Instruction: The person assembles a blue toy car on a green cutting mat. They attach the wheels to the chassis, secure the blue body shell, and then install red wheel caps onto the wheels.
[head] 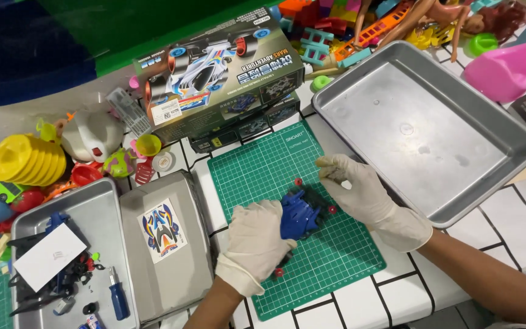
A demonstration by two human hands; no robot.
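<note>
— How far along are you?

— Your left hand presses the blue toy car onto the green mat; red wheels already sit at its corners. Your right hand pinches something small, too tiny to make out.

— The trays?

— The big tray at your right holds nothing. The left tray keeps black parts, a white card and a screwdriver.
</note>
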